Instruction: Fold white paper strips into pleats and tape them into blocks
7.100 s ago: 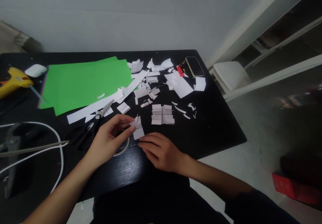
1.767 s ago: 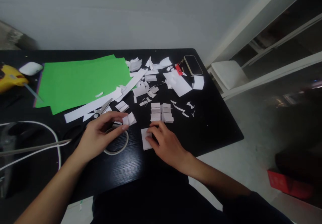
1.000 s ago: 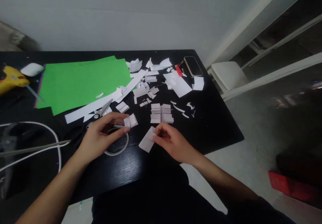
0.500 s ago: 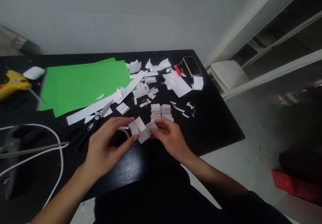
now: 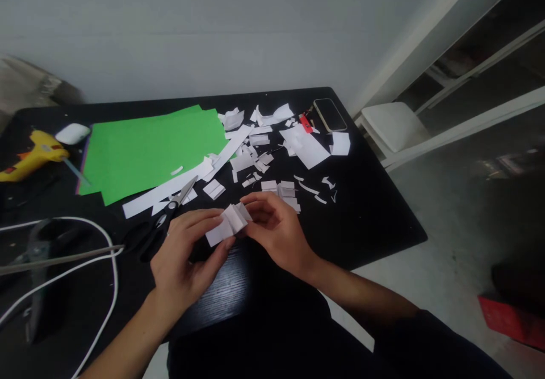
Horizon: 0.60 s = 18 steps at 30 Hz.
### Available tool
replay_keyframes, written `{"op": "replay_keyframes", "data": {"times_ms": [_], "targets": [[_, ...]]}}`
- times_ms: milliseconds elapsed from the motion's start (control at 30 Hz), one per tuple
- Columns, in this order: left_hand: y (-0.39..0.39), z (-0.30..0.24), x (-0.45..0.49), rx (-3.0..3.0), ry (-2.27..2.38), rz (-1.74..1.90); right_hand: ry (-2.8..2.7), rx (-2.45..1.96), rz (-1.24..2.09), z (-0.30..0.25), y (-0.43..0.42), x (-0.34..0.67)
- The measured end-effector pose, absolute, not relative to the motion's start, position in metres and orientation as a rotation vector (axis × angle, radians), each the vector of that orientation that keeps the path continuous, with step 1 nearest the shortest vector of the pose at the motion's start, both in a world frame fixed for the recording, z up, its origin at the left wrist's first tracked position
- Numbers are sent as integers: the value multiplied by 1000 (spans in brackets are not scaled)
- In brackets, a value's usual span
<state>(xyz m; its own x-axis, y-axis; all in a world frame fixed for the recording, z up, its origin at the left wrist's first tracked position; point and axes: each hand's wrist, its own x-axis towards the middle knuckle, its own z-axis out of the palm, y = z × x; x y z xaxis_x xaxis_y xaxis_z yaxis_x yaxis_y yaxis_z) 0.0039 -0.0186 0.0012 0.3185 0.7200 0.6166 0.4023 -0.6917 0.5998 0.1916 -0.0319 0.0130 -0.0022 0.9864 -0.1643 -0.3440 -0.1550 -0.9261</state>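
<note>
Between both hands, above the front of the black table (image 5: 374,220), is a small folded white paper piece (image 5: 230,224) with several creased flaps. My left hand (image 5: 191,254) pinches its left side between thumb and fingers. My right hand (image 5: 275,228) grips the right end, its fingertips partly hidden behind the paper. Just beyond my right hand lies another folded white paper piece (image 5: 286,189), partly covered by that hand. A pair of scissors (image 5: 172,206) with black handles rests beside my left hand, blades pointing away. A small creased paper square (image 5: 213,189) lies ahead of the hands.
Green sheets (image 5: 157,149) cover the back left, with a long white paper strip (image 5: 166,189) across their front edge. White scraps (image 5: 244,160) are scattered mid-table. A yellow glue gun (image 5: 36,155) and white cable (image 5: 114,271) are at left; a phone (image 5: 330,115) sits at the back right.
The folded paper has turned in my hands and its flaps are closer together. My right hand has moved left, nearer my left hand. The whole view has shifted slightly.
</note>
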Motion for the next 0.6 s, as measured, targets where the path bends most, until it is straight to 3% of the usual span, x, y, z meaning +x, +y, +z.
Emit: {"op": "replay_keyframes", "data": {"times_ms": [600], "targets": [[-23, -2, 4, 1795, 1093, 1293, -852, -927, 1596, 17, -36, 195]]}}
